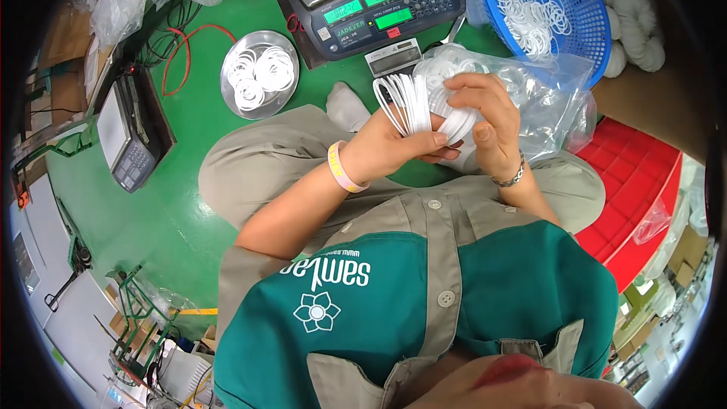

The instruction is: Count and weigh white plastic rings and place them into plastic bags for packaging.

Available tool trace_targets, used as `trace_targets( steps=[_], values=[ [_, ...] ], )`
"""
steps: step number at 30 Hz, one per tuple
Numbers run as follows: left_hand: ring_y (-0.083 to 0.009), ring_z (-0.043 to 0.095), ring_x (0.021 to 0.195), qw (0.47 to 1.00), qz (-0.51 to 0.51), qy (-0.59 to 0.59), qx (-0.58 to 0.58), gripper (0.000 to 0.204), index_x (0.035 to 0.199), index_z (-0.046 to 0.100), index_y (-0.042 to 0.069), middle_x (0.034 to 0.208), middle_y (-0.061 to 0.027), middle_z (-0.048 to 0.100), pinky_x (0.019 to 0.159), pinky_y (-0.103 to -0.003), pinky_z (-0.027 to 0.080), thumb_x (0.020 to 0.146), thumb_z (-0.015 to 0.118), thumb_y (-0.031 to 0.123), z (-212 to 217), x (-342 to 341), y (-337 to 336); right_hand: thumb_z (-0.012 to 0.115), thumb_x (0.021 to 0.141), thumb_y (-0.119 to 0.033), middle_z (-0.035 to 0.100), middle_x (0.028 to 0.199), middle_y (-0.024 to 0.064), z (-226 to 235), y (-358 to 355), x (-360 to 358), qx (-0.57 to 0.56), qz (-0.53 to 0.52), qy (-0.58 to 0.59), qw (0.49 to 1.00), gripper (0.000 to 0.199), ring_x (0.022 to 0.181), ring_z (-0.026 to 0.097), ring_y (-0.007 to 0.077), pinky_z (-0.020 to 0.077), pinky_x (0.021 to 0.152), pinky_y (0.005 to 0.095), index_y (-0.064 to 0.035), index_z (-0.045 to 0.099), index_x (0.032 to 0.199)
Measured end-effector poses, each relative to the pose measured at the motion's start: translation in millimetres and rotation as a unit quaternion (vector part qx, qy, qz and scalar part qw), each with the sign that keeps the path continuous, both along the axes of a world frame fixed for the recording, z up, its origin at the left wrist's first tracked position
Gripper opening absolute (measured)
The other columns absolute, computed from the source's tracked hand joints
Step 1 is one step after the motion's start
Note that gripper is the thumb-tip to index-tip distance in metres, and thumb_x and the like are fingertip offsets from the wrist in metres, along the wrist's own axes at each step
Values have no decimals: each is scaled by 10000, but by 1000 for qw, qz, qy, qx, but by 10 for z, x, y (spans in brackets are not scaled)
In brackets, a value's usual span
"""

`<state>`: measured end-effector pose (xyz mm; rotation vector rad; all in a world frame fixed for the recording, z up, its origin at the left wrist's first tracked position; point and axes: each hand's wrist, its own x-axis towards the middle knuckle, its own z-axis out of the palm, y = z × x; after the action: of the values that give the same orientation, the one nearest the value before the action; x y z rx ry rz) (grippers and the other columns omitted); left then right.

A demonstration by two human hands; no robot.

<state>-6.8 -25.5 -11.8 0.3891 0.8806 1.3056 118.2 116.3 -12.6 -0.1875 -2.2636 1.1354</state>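
Note:
My left hand (pixel 394 144) grips a stack of thin white rings (pixel 405 102), held side by side on edge above my lap. My right hand (pixel 485 117) closes over the right side of the same stack, fingers curled on top. Right behind both hands lies a clear plastic bag (pixel 549 98) with more white rings inside. A pink-and-yellow band sits on my left wrist and a metal bracelet on my right wrist.
A counting scale (pixel 379 0) with green displays stands ahead on the green floor (pixel 151 197), with a ring on its pan. A round metal dish (pixel 260 73) of white rings lies to its left, a blue basket (pixel 553 7) of rings to the right. A smaller scale (pixel 125 140) sits far left, red trays (pixel 636 189) right.

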Motion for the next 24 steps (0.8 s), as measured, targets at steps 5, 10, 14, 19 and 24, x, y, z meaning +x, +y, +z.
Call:
trace_targets(
  steps=[5,10,14,19,24],
  values=[
    [-255,628,942,999,-5,-22,-35,307,1172,486,-34,1085,-128,587,768,-318,526,900,480,108,32,-14,-19,408,884,-476,600,930,111,13,13,-1,-1,23,-29,999,518,798,526,267,406,715,352,-42,612,1078],
    [-265,633,926,998,-24,40,-35,316,1190,477,-16,1112,-117,578,747,-305,523,909,458,127,49,1,-2,404,882,-489,555,833,85,35,3,-16,34,38,-60,997,498,764,499,252,404,698,345,-105,628,1106],
    [-269,633,923,998,-33,38,-36,334,1212,467,-8,1144,-116,566,745,-310,522,905,459,123,71,-20,-11,400,884,-489,536,808,84,28,-4,-25,25,42,-58,997,488,757,496,247,405,692,348,-116,640,1089],
    [-270,631,927,998,-37,19,-45,373,1249,442,-9,1170,-126,554,761,-326,518,902,453,128,60,-41,-17,390,884,-490,535,805,81,25,-8,-3,16,32,-53,998,495,749,492,240,397,680,342,-115,647,1080],
    [-281,630,928,999,-27,-8,-37,400,1270,417,-10,1172,-130,551,781,-342,517,900,446,138,3,-39,-20,388,887,-479,541,799,78,32,0,11,17,28,-46,998,493,741,487,229,389,678,338,-106,651,1075]
  ],
)
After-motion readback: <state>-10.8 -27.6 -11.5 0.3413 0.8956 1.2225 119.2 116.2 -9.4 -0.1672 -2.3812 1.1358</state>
